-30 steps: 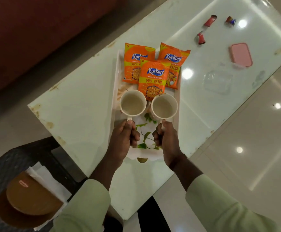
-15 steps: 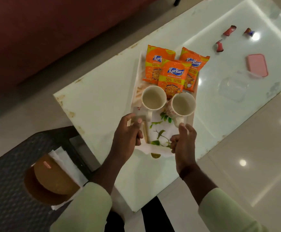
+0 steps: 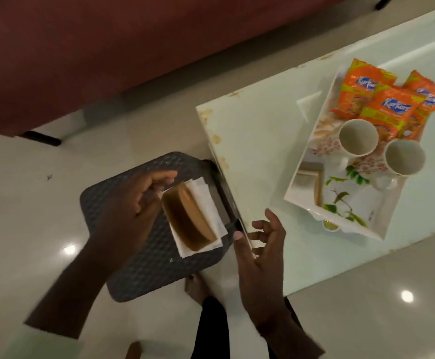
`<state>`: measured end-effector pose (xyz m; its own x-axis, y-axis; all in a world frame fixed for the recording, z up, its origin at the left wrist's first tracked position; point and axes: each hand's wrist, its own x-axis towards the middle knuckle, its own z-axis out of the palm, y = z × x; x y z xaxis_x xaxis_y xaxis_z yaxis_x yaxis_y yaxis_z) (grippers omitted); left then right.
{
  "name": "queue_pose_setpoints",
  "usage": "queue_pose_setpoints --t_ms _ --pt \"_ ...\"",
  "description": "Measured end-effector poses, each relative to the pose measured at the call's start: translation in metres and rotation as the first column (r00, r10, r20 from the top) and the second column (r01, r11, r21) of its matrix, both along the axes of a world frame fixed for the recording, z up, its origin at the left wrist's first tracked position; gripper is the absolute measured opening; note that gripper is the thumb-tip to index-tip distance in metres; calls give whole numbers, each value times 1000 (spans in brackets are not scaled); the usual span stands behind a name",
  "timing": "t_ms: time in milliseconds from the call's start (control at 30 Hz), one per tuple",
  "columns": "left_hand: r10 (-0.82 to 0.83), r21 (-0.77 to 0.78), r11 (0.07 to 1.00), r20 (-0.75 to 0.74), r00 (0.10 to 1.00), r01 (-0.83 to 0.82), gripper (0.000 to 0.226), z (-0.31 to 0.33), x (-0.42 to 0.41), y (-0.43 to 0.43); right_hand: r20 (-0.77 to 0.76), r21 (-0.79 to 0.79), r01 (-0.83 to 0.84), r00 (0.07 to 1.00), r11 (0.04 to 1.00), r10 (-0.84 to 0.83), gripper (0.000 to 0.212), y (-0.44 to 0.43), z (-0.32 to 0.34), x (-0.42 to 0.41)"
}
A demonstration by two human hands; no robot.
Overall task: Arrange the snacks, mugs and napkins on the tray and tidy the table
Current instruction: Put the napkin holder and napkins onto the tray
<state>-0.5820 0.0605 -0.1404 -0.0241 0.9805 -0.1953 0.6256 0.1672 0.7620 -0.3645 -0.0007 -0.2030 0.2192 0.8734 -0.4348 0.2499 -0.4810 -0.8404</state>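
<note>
Reaching toward the napkins (image 3: pixel 208 203) pinned under a brown holder (image 3: pixel 188 218) on the dark stool (image 3: pixel 138 268), the left hand (image 3: pixel 131 206) has its grip spread just beside them. The right hand (image 3: pixel 260 244) is spread too. Lifted unevenly, loose napkins could slide off. The snack packets (image 3: pixel 390 112) on the tray (image 3: pixel 377 203) read "Kurkure".

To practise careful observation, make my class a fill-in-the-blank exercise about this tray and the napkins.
The tray holds ___ mugs.
___ orange snack packets also lie on it.
The napkins lie under a ___ holder.
The ___ hand is nearest the napkins.
Missing words: two, three, brown, left.
</note>
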Motion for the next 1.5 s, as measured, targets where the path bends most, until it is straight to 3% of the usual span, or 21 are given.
queue_pose_setpoints --t_ms 100,267,400,633,900,1033,1133,1200,1433,1500 --pt "-191 -58 981 -196 962 183 64 -15 -29 2 99 13 -200 975 980 198 91 -13 -11 -33" --pt "-412 -202 908 -275 869 367 77 -47 -42 10 210 -41 -266 940 963 269 91 -25 -35 -66" --pt "-520 -231 852 -268 811 470 74 -67 -38 20 310 -21 -271 913 962 264 69 -26 -53 -72" --pt "-529 -228 841 -159 834 490 58 -78 -36 30 278 -9 -223 936 975 216 52 -23 -60 -69" --pt "-362 -143 915 120 924 377 67 -87 -26 25 201 -29 -222 954 975 223 58 -16 -48 -32" --pt "-342 -101 923 229 912 371 65 -104 5 24 249 -2 -260 935 966 252 45 -6 -43 9" --pt "-291 -155 924 308 906 349 61 -123 35 19 278 2 -272 925 962 260 54 2 -44 45" --pt "-275 -164 930 282 919 328 61 -137 54 15 299 18 -283 917 959 265 59 6 -45 67" --pt "-293 -71 953 12 956 293 56 -156 95 16 302 103 -271 925 957 230 48 23 -49 131" --pt "-323 -51 946 -81 943 319 47 -159 98 17 283 145 -229 942 963 181 49 31 -51 152"
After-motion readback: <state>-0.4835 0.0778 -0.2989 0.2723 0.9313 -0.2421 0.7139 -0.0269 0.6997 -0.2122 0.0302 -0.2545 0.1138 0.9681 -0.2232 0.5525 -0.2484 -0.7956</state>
